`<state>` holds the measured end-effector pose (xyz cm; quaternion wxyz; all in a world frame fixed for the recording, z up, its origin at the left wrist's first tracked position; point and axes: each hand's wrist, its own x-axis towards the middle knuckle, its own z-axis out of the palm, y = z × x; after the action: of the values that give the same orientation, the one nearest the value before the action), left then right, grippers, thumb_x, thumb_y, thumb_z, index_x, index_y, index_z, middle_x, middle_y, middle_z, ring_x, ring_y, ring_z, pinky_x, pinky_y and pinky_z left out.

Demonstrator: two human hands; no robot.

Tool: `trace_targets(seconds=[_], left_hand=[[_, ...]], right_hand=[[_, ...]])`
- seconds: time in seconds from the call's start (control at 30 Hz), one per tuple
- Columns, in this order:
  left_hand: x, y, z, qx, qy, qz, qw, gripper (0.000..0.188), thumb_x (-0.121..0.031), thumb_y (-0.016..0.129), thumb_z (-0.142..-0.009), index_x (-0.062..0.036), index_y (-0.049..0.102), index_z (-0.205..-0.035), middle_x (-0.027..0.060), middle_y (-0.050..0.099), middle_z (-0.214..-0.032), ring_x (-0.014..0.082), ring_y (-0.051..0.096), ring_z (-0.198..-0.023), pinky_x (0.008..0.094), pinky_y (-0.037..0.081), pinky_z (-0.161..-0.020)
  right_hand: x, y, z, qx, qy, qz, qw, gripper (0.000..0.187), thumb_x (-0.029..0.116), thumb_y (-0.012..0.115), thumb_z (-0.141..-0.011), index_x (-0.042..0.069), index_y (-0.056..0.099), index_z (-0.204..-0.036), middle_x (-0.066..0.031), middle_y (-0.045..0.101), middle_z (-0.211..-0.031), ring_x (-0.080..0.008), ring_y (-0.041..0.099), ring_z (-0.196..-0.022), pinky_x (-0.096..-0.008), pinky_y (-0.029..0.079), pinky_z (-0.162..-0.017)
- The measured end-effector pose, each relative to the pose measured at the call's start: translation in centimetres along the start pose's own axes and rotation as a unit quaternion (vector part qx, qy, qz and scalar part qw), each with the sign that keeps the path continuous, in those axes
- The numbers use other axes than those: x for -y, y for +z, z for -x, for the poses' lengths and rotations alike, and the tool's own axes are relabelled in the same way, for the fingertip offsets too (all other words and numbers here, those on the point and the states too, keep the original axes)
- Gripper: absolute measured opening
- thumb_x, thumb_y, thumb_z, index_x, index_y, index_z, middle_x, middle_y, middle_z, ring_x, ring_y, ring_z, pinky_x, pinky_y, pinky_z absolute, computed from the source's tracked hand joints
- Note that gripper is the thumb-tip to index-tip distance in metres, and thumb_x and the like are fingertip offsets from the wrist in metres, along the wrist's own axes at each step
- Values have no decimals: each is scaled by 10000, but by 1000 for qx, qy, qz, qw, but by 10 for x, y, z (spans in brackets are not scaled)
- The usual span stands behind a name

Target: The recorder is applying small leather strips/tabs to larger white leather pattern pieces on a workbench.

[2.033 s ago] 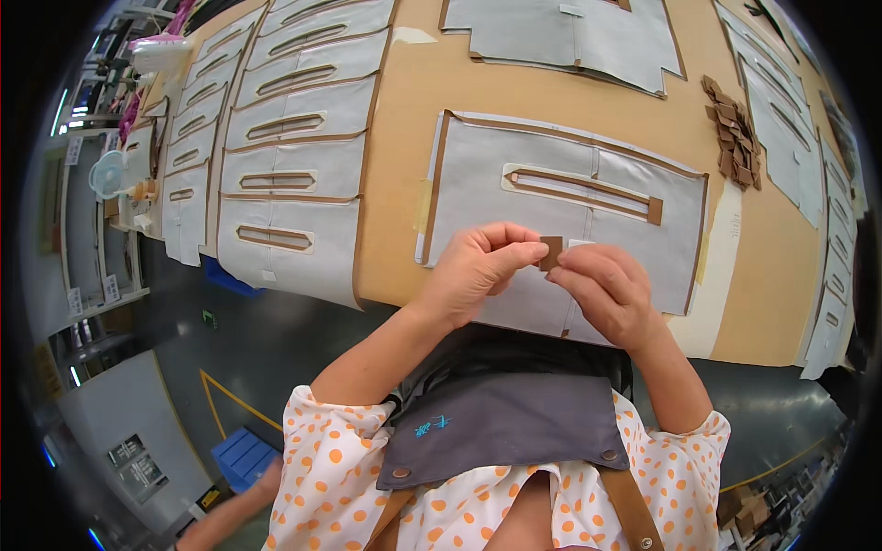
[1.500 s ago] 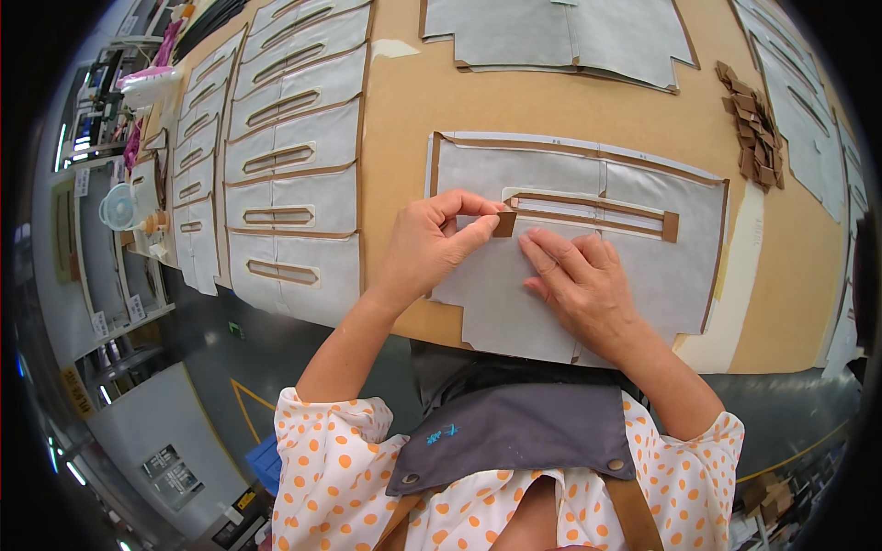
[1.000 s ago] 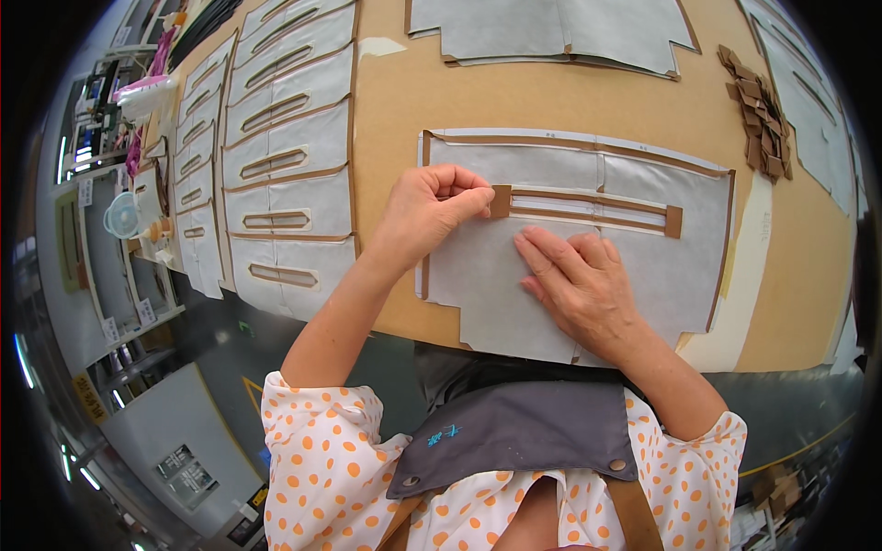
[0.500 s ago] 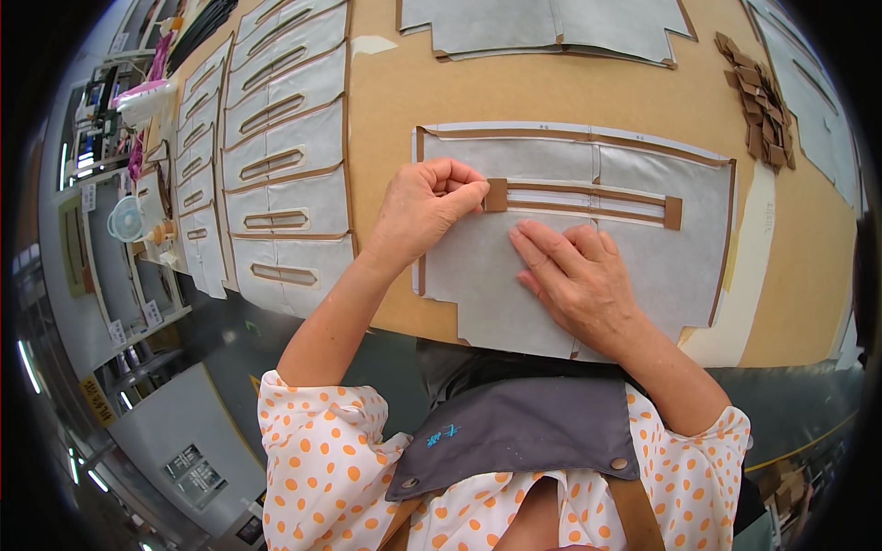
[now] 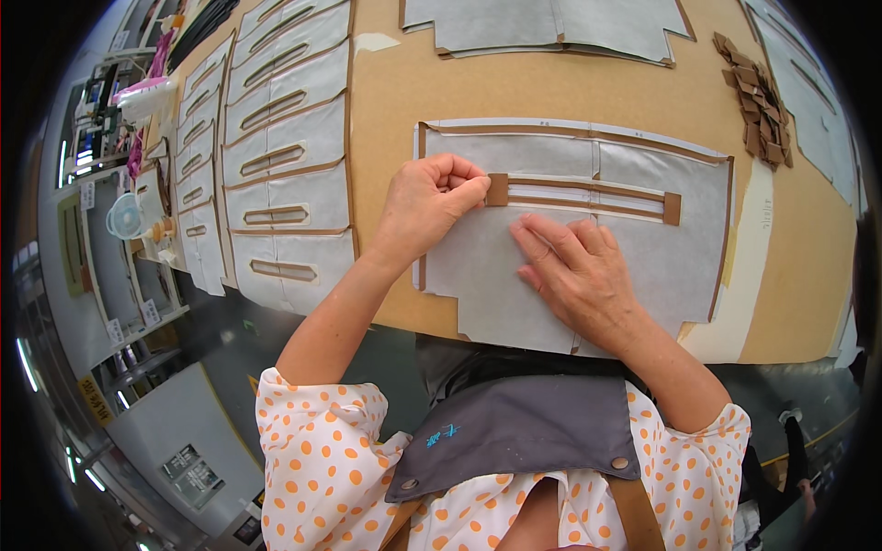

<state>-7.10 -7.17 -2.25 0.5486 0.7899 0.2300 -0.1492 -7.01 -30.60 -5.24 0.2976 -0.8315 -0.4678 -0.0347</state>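
Observation:
A grey fabric panel [image 5: 514, 266] with brown edging lies flat in front of me. A long slot [image 5: 588, 199] framed in brown runs across its upper part. At the slot's left end sits a small brown tab [image 5: 497, 190], and a matching brown tab [image 5: 672, 209] covers the right end. My left hand [image 5: 435, 200] is closed, its thumb and forefinger pinching the outer edge of the left tab. Just below the slot, my right hand [image 5: 579, 280] is over the panel with fingers stretched out, holding nothing; its fingertips are slightly blurred.
Rows of overlapping grey slotted pieces [image 5: 289, 197] lie to the left. Another grey panel [image 5: 551, 28] rests at the far side. A pile of small brown tabs [image 5: 758, 101] is at the far right. Someone's dark-clothed leg [image 5: 792, 450] shows at lower right.
My left hand keeps its pinch on the left tab. The right hand's fingertips have shifted slightly right. Part of another person has come into view at lower right.

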Motion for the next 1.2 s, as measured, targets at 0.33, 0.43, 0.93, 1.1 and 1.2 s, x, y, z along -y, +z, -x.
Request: trace_targets(seconds=[0.33, 0.43, 0.93, 1.1, 1.2], left_hand=[[3, 1, -1, 0, 21, 8, 1000, 138, -126, 714, -904, -2, 712, -964, 7, 698, -823, 52, 621, -740, 209, 484, -668], [4, 1, -1, -2, 28, 6, 1000, 138, -118, 712, -904, 6, 712, -965, 11, 703, -838, 60, 633, -750, 216, 502, -681], [4, 3, -1, -19, 39, -45, 998, 167, -147, 722, -888, 7, 691, -944, 25, 704, -824, 66, 644, -750, 221, 507, -672], [4, 5, -1, -47, 63, -39, 996, 237, -185, 768, -862, -9, 644, -961, 15, 681, -771, 67, 619, -719, 235, 483, -638], [4, 5, -2, -51, 75, -75, 993, 283, -204, 793, -847, -18, 625, -979, 12, 662, -739, 73, 599, -702, 246, 476, -629]], right_hand=[[6, 0, -16, 52, 32, -18, 998, 732, 311, 793, -760, 68, 548, -1406, -45, 517, -1120, -225, 510, -962, -372, 443, -839], [7, 3, -19, 53, 31, -5, 998, 742, 347, 777, -774, 66, 542, -1420, -44, 513, -1092, -220, 500, -953, -370, 438, -830], [6, 10, -22, 26, 31, 13, 999, 710, 349, 778, -774, 50, 564, -1381, -29, 510, -1008, -202, 496, -909, -354, 412, -778], [5, 11, -23, 28, 27, 24, 999, 689, 330, 776, -780, 53, 570, -1377, -30, 511, -995, -198, 497, -902, -352, 407, -765], [7, 12, -23, 23, 25, 27, 999, 666, 309, 773, -789, 58, 574, -1373, -31, 512, -993, -200, 499, -900, -351, 410, -763]])
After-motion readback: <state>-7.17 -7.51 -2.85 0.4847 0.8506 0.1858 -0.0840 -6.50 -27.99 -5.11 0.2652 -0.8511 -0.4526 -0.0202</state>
